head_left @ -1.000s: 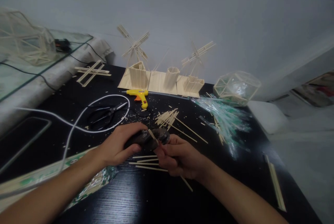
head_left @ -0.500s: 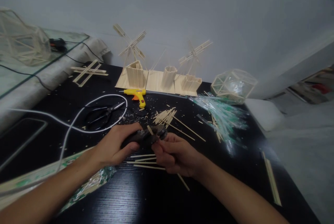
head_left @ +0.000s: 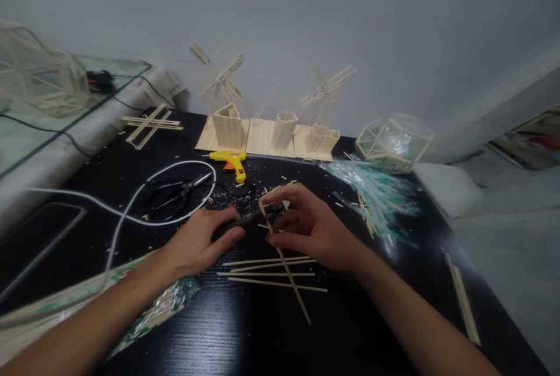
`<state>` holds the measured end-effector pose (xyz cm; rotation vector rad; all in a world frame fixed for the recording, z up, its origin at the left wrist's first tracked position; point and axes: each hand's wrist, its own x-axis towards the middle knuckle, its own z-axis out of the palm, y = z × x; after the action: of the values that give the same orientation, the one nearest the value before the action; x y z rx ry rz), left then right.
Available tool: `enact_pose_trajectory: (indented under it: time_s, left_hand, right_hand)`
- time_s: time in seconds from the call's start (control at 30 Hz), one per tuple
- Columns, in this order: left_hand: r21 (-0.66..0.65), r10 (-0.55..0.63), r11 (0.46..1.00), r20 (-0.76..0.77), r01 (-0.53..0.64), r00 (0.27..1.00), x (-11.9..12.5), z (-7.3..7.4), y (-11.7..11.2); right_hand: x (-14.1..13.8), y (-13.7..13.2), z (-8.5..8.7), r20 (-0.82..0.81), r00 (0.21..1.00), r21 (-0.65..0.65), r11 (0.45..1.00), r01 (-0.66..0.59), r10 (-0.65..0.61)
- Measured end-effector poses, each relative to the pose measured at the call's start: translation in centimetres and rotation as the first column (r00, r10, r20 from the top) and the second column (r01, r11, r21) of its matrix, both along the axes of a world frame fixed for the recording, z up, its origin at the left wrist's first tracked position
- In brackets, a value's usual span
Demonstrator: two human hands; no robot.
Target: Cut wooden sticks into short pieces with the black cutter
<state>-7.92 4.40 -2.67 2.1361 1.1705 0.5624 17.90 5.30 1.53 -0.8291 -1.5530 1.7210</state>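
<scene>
Right hand [head_left: 312, 227] has shifted up and away, from under the cutter [head_left: 251, 217] to its right side, fingers now arched and spread. The stick [head_left: 291, 279] shows far more length than before and slants from the cutter tip down toward the near edge. Left hand [head_left: 199, 242] is barely changed, grip clenched on the cutter handle, low over the bench [head_left: 245, 341]. Right fingertips touch the stick just below the cutter; can't tell if that grip is pinching or only resting. The stick crosses a row of loose sticks [head_left: 262, 275] lying flat just below both hands. Containers: three stick-built cups [head_left: 227, 125] stand on flat boards [head_left: 262, 139] at the far edge, insides not visible from here. Two windmill rotors [head_left: 221, 75] rise behind them. A wire dome [head_left: 394, 139] at far right holds crumpled clear film. More film [head_left: 376, 192] is spilled in front of it, with short sticks mixed in. A clear sleeve [head_left: 161, 306] by the left forearm holds a bundle of sticks. Glue gun [head_left: 231, 159] lies in front of the boards, with scissors [head_left: 175, 195] to its left inside a loop of white cable [head_left: 126, 212]. Stick offcuts are scattered around the cutter.
</scene>
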Motion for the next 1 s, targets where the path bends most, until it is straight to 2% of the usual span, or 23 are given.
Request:
enact_pose_trajectory:
  time_s: [0.13,0.33,0.5,0.8,1.0]
  left_hand:
    - [0.031,-0.042,0.999,0.031,0.041,0.999,0.24,-0.04,-0.1]
    - [0.07,-0.082,0.995,0.063,0.077,0.995,0.43,0.16,-0.25]
    - [0.062,-0.095,0.994,0.047,0.092,0.994,0.3,0.12,-0.4]
    - [0.016,-0.056,0.998,-0.029,0.057,0.998,0.53,0.52,-0.49]
    - [0.069,-0.002,0.998,-0.076,0.007,0.997,0.53,0.14,-0.5]
  right_hand:
    - [0.04,0.14,-0.16,-0.03,0.993,-0.014,0.993,-0.115,0.115]
    - [-0.06,0.45,-0.54,-0.096,0.986,-0.111,0.982,-0.15,0.14]
    - [-0.07,0.48,-0.46,-0.096,0.987,-0.163,0.976,-0.142,0.127]
    - [-0.04,0.69,-0.42,-0.039,0.995,-0.158,0.982,-0.102,0.097]
    - [0.11,0.79,-0.35,-0.066,0.991,-0.192,0.973,-0.129,0.118]
